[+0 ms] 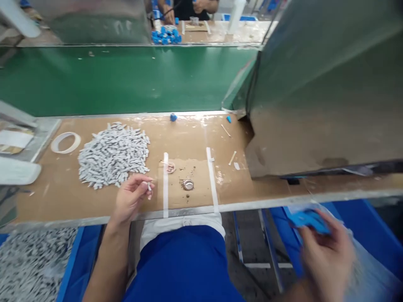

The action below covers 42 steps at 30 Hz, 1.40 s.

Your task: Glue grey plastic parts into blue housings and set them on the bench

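The left hand (131,198) rests at the near edge of the surface (63,188), fingers pinched together on one small grey piece (149,187) whose long axis stands roughly upright between thumb and forefinger. The pile of the same grey pieces (113,154) lies just beyond and slightly left of this hand, nearly touching its knuckles, so the left hand is by far the nearer one to it. A small round metal part (188,184) sits to the right of the hand, between two white tape strips (165,184), with a little dish (170,167) just beyond it.

The right hand (327,256) is low and far to the right, below the level of the surface, over a blue bin (371,222). It is blurred; its fingers seem curled on a blue part (310,220) and some clear plastic, though how firmly I cannot tell. That blue part lies on the far side of the hand, long axis running left to right, well apart from the grey piece
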{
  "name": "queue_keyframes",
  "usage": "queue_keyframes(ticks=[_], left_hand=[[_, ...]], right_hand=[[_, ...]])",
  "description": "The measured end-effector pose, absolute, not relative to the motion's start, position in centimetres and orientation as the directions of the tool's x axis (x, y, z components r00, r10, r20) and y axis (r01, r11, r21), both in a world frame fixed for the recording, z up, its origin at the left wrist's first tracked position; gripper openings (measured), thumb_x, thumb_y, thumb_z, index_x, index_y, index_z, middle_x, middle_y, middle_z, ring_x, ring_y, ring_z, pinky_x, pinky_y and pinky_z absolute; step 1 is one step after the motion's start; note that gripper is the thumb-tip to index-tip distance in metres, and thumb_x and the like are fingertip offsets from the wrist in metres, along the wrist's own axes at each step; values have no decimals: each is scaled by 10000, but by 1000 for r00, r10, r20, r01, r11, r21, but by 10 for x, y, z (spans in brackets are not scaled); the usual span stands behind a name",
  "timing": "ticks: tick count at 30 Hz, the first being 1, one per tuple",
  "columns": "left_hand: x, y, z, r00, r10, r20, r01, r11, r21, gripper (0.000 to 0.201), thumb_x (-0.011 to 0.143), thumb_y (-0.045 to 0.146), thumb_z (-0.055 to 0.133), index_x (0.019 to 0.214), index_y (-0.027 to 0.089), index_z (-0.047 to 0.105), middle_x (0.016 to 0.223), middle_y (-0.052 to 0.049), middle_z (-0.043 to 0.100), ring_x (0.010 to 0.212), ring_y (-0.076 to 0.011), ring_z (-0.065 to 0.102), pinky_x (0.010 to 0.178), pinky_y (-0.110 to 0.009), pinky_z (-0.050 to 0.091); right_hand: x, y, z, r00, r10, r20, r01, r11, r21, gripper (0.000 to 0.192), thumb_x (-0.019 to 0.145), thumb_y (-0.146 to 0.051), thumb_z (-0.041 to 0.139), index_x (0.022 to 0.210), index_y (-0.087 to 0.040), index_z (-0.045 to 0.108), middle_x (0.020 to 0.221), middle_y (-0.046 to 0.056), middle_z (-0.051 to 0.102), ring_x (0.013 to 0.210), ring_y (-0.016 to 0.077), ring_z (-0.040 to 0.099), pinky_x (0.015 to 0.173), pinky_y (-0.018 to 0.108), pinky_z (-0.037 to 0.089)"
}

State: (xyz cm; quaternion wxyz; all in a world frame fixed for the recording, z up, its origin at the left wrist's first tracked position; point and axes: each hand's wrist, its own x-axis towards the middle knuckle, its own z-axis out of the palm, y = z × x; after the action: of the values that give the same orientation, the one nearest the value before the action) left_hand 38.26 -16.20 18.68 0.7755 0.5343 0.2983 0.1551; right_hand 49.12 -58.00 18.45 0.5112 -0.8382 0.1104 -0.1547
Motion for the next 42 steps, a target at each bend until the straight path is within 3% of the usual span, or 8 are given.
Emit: queue_keyframes(ticks=[3,6,14,20,25,29,34,42], left_hand=[[393,-167,184,780,545,-308,115,358,926,452,550,481,988,746,162,735,639,-23,710,505,-94,594,467,-175,500],[396,-171,184,784,527,-328,162,335,928,452,535,474,994,740,163,738,663,-25,718,516,-95,595,480,-181,516],[381,-164,180,715,634,-294,211,205,956,477,539,554,961,756,177,763,623,-5,694,502,-90,577,463,-167,491],[375,-167,181,678,687,-263,217,155,964,449,571,535,947,810,187,791,565,5,678,485,-105,581,452,-179,500],[379,-179,195,688,672,-274,233,153,960,464,573,467,968,895,174,808,692,-36,765,605,-138,695,595,-197,608],[382,-187,202,735,640,-223,185,128,974,395,588,425,968,833,167,798,695,-37,761,614,-151,711,575,-199,609],[383,-194,205,790,581,-195,183,79,980,319,665,380,926,866,165,803,722,-40,759,583,-134,691,568,-198,595],[382,-199,208,830,538,-146,172,2,985,266,695,356,904,860,173,803,727,-42,754,577,-145,690,565,-216,591]], right_hand=[[493,-528,155,986,-164,4,-52,-338,-940,432,748,-369,755,1146,-212,699,987,87,738,761,206,687,721,380,573],[511,-483,132,995,-90,32,4,-296,-955,399,794,-361,718,1154,-197,673,1042,89,754,843,211,712,795,367,588],[547,-465,129,989,-4,147,114,-611,-783,367,867,-531,677,1020,-199,708,908,74,750,766,232,653,788,389,533],[541,-469,145,980,26,196,185,-476,-860,284,836,-464,764,969,-213,742,891,38,654,742,185,610,681,320,522],[527,-465,157,963,179,202,253,-331,-909,207,859,-355,772,1036,-251,748,1065,66,680,976,225,667,814,361,562],[519,-459,161,955,241,174,256,-367,-894,276,856,-316,777,1108,-250,687,1000,44,709,878,211,665,775,356,549],[515,-452,166,915,335,226,349,-373,-859,62,906,-230,679,963,-242,660,964,31,646,929,201,662,835,352,556],[505,-447,172,855,414,314,442,-262,-858,219,943,-199,659,1128,-302,717,1230,78,642,1019,211,689,839,374,594]])
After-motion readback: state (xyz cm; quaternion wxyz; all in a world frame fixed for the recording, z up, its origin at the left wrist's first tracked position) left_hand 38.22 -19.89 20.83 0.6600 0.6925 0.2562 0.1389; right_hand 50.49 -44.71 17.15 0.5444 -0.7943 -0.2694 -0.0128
